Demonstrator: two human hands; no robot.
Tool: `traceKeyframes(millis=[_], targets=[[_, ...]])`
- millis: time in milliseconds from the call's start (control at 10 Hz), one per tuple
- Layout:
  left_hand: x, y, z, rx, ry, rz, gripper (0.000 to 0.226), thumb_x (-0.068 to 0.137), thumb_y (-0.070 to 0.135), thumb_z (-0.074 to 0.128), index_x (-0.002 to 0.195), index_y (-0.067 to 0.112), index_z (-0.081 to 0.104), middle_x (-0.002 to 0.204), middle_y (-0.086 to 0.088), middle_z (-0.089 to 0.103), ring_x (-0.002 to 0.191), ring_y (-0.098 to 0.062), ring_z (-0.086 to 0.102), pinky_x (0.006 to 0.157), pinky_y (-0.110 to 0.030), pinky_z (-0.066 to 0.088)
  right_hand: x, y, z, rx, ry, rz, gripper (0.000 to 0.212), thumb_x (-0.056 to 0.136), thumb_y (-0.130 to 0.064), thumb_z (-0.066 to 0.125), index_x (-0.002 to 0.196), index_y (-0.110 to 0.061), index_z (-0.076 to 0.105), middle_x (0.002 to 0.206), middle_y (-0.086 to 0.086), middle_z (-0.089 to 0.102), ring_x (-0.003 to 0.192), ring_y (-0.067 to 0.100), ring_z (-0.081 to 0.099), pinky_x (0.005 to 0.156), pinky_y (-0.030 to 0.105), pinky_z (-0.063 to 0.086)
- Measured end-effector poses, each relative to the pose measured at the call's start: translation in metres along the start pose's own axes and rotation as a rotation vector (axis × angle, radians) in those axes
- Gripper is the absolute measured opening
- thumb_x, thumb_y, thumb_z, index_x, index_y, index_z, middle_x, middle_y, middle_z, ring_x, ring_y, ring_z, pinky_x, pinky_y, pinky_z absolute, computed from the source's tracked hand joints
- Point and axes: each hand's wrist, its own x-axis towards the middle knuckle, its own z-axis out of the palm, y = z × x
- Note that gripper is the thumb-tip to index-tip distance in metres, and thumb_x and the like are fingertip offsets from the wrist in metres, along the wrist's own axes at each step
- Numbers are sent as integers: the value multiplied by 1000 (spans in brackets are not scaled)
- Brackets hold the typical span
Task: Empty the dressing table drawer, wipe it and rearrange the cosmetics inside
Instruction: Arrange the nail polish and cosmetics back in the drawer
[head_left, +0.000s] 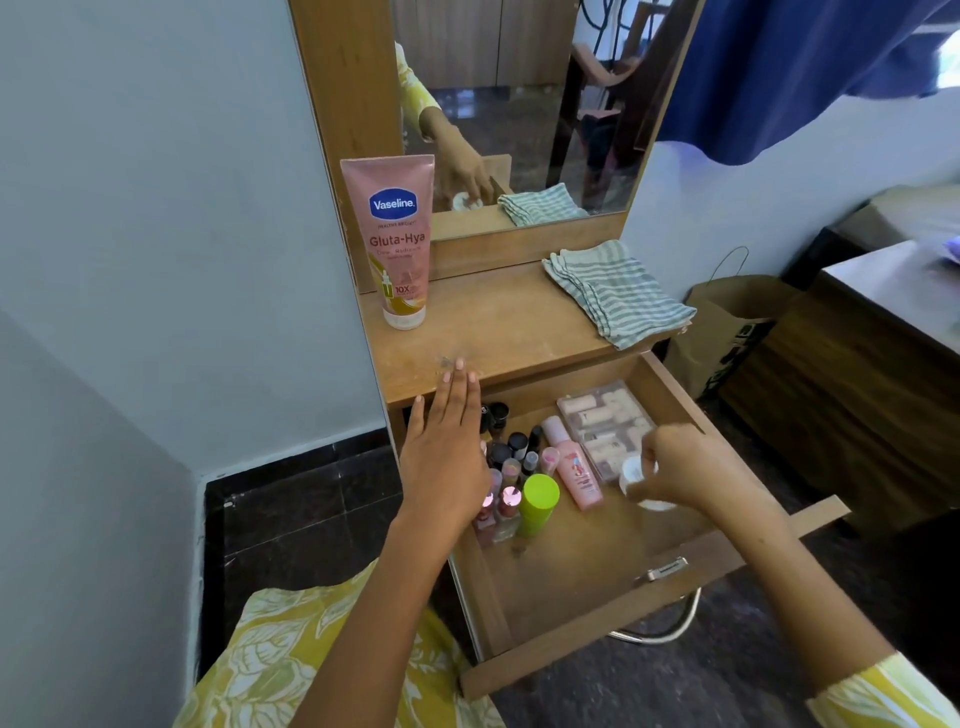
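Head view: right hand (680, 467) holds a small white jar (636, 475) in a curled grip over the open drawer (571, 587); left hand (441, 457) hovers flat, grip wide. Cosmetics (519, 467) crowd the drawer's back. Striped cloth (618, 291) and Vaseline tube (397, 239) rest on the surface (498, 322).

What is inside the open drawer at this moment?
The drawer holds small bottles, a green-capped bottle, a pink tube and a clear box. The right hand grips a white jar. The left hand covers some bottles.
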Motion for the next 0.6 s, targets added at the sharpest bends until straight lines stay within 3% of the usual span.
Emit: traceKeyframes(millis=[100, 300, 400, 600], targets=[[-1, -1, 0, 6, 1, -2, 75, 99, 22, 37, 146, 12, -20, 152, -4, -29, 141, -17, -22, 114, -36, -8, -2, -1, 21, 27, -20, 94, 39, 72, -38, 76, 99, -17, 58, 97, 1, 59, 84, 17, 60, 72, 29, 53], [-1, 0, -1, 8, -10, 4, 78, 98, 24, 41, 146, 13, -20, 152, -4, -29, 141, -17, -22, 115, -37, -7, -9, -7, 32, -86, 24, 207, 27, 90, -22, 61, 115, -14, 53, 106, 4, 62, 89, 18, 62, 74, 27, 49], [-1, -1, 0, 9, -7, 2, 77, 98, 25, 40, 146, 13, -19, 152, -4, -29, 141, -17, -22, 117, -37, -5, -13, -11, 29, -107, 15, 214, 28, 93, -17, 56, 120, -13, 51, 114, 6, 61, 100, 20, 63, 80, 29, 49], [0, -1, -1, 32, 1, 9, 78, 98, 25, 41, 146, 13, -20, 153, -5, -28, 141, -17, -21, 116, -37, -6, -24, -31, -2, -44, 85, 62, 22, 94, -21, 53, 114, -18, 59, 108, 4, 63, 93, 19, 64, 77, 29, 54]])
